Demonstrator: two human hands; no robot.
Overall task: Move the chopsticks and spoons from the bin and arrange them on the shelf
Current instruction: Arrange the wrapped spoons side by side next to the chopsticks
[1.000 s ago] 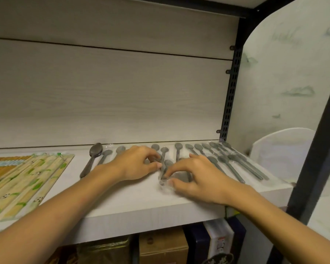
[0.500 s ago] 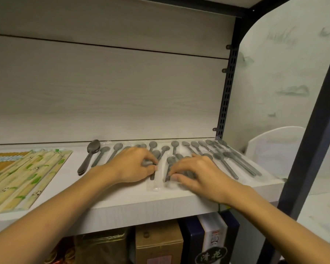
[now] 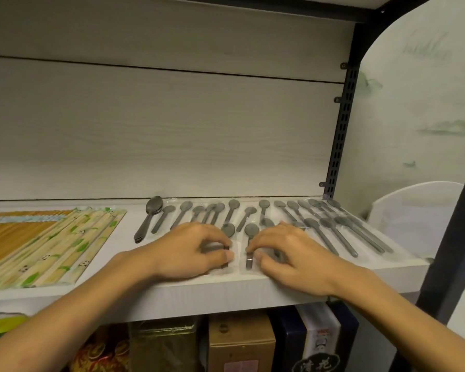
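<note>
Several grey spoons in clear wrappers (image 3: 320, 224) lie in rows on the white shelf (image 3: 226, 294). My left hand (image 3: 188, 251) pinches the handle of one wrapped spoon (image 3: 228, 229) between thumb and forefinger. Just to its right, my right hand (image 3: 287, 253) pinches the handle of a second wrapped spoon (image 3: 251, 230). Both spoons lie side by side near the shelf's front, bowls pointing to the back. One larger unwrapped spoon (image 3: 149, 216) rests at the left end of the rows. Packs of chopsticks with green panda print (image 3: 59, 245) and plain brown chopsticks (image 3: 8, 237) cover the shelf's left part.
A black slotted upright (image 3: 340, 135) and a black post (image 3: 457, 237) frame the shelf on the right. A white rounded container (image 3: 414, 218) stands beyond the shelf's right end. Boxes and tins (image 3: 239, 342) fill the level below.
My hands have drawn a little apart, and the two wrapped spoons under them now lie separated, side by side, closer to the front edge. The view has shifted slightly.
</note>
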